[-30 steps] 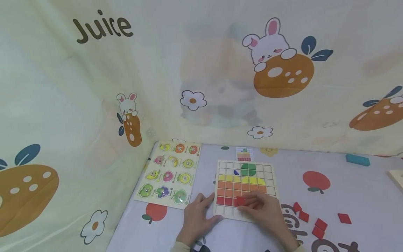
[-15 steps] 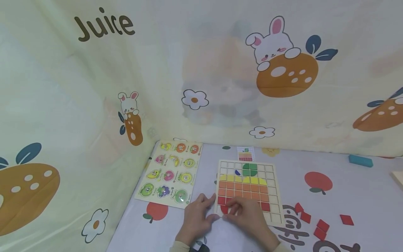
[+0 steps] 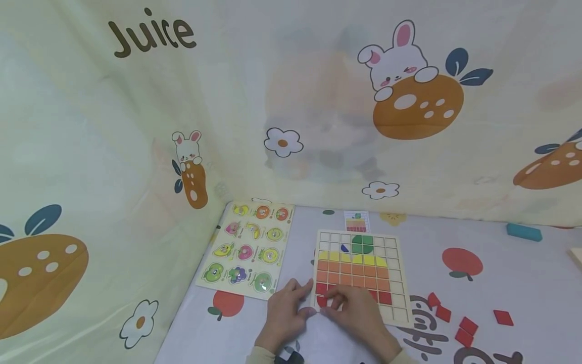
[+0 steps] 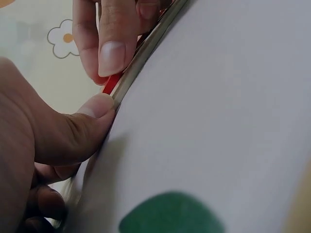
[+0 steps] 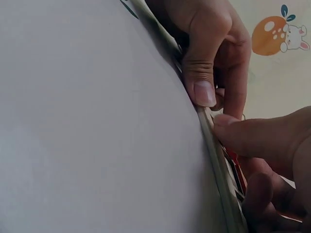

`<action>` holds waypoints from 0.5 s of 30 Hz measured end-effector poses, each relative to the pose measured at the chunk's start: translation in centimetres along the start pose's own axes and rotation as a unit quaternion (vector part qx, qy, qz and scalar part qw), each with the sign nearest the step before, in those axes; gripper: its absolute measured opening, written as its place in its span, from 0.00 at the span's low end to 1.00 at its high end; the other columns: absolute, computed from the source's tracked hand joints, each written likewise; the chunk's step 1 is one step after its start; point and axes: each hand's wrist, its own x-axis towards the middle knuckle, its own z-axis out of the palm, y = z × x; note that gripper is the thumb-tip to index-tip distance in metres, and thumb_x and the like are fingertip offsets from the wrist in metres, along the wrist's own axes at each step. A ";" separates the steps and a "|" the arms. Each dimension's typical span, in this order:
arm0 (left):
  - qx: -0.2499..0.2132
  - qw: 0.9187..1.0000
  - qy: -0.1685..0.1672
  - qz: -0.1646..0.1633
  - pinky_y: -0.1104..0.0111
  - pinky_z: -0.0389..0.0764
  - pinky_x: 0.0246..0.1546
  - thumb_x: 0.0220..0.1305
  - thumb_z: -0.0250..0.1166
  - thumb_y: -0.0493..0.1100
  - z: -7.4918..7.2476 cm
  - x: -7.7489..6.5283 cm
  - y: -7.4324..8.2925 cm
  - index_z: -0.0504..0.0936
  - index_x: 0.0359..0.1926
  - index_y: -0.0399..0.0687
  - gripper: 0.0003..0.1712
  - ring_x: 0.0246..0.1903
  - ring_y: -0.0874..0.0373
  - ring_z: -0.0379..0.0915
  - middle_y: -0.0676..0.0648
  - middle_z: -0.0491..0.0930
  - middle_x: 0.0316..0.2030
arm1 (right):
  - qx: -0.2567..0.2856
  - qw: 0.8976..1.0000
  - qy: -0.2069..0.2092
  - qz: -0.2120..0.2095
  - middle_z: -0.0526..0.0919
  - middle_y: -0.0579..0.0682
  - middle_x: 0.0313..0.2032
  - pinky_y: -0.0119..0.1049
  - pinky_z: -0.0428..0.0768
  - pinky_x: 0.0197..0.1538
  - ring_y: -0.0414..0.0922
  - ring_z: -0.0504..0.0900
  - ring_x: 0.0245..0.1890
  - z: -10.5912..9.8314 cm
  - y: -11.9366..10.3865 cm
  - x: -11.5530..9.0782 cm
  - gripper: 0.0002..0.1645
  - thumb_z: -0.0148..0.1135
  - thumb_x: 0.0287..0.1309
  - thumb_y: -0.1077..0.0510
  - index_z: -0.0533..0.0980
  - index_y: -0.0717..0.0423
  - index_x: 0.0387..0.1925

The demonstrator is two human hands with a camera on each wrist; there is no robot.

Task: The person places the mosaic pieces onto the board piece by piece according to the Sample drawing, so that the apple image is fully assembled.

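A square wooden grid board (image 3: pixel 400 303) holds green, blue, yellow, orange and red tiles. At its near left corner my right hand (image 3: pixel 359 311) pinches a red tile (image 3: pixel 322 302), whose shape is partly covered by the fingers. That tile also shows as a thin red edge below the right fingertips in the left wrist view (image 4: pixel 112 83). My left hand (image 3: pixel 286 311) rests against the same corner, thumb at the near edge and forefinger along the left side. In the right wrist view the left thumb (image 5: pixel 204 92) presses at the board's edge, close to the right thumb (image 5: pixel 228 124).
Several loose red tiles (image 3: pixel 465 337) lie right of the board. A fruit puzzle board (image 3: pixel 282 268) lies to the left, and a small pattern card (image 3: pixel 356 221) sits behind the grid. Toward the back right is a teal block (image 3: pixel 524 232). A printed curtain (image 3: pixel 327 101) rises behind.
My right hand has gone from the red row to the near left corner of the board with a red tile. The left hand has stayed at the edge.
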 end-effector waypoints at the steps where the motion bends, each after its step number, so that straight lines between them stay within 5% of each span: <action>1: 0.000 1.000 0.000 -0.002 0.74 0.62 0.35 0.60 0.77 0.51 0.0 0.0 0.0 0.79 0.72 0.61 0.38 0.29 0.71 0.57 0.62 0.67 0.35 | -0.005 1.000 0.003 -0.001 0.79 0.28 0.21 0.28 0.70 0.29 0.31 0.70 0.21 0.0 0.0 0.0 0.14 0.86 0.46 0.54 0.88 0.39 0.35; 15: 0.000 1.000 -0.002 -0.006 0.75 0.62 0.36 0.60 0.77 0.51 0.1 0.0 0.1 0.79 0.72 0.60 0.38 0.28 0.71 0.57 0.62 0.67 0.34 | -0.030 0.998 0.037 -0.027 0.78 0.27 0.20 0.28 0.66 0.28 0.29 0.67 0.21 0.6 -0.3 0.1 0.10 0.84 0.49 0.53 0.90 0.38 0.34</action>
